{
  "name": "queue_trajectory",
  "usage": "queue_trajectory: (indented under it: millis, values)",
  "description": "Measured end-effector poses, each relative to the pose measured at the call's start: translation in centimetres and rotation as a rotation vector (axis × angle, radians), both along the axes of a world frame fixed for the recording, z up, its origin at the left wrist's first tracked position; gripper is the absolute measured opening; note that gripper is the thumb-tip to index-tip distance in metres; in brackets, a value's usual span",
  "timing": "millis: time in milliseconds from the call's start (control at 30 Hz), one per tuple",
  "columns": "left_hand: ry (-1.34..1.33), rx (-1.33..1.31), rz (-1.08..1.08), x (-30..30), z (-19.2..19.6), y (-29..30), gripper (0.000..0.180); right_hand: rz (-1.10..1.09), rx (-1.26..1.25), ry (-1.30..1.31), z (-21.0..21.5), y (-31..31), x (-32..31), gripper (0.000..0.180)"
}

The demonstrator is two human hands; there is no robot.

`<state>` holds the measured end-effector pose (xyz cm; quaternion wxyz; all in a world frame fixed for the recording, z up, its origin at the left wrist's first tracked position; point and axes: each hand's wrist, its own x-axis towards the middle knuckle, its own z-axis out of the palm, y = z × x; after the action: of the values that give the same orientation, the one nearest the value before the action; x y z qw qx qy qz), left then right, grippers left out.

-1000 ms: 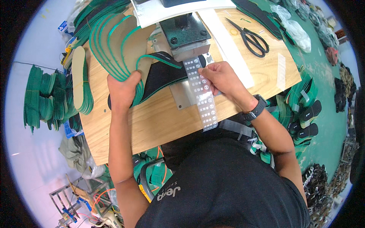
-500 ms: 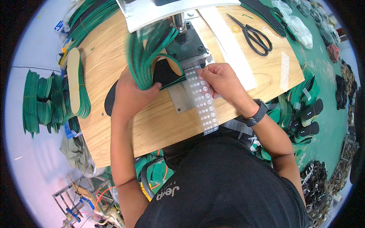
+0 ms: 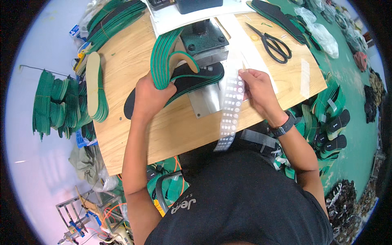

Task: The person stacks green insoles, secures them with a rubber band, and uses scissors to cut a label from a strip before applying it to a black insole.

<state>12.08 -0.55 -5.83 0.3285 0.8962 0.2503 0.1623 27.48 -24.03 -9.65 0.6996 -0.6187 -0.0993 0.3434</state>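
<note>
The left hand (image 3: 149,96) grips a fanned stack of green-edged insoles (image 3: 163,57), fingers curled around them, above a black insole (image 3: 192,77) that lies on the metal plate (image 3: 206,102) of the bench (image 3: 171,130). Just to the right, the right hand (image 3: 255,87) pinches the top of a clear sticker strip (image 3: 230,110), which hangs down past the bench's near edge.

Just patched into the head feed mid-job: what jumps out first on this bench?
At the middle of the wooden table, the left hand grips a fanned stack of green-edged insoles, one black insole lying under the green press. The right hand pinches a long strip of small stickers that hangs over the table's near edge. Black scissors lie at the far right, and more green insoles are heaped on the floor to the left.
</note>
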Motion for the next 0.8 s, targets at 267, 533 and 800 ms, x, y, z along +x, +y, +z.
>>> queue_trajectory:
  millis: [267,533,800]
  values:
    - [-0.305,-0.270,0.062,-1.4,0.0,0.8,0.022,0.272,-0.213,-0.109,0.4,2.7,-0.3,0.031]
    - [-0.404,-0.365,0.137,-1.8,-0.8,2.2,0.029,0.321,-0.334,-0.179,0.8,3.4,-0.1,0.031]
    - [-0.428,-0.337,0.108,-1.8,-1.1,1.9,0.030,0.245,-0.313,-0.217,0.6,3.2,-0.5,0.033]
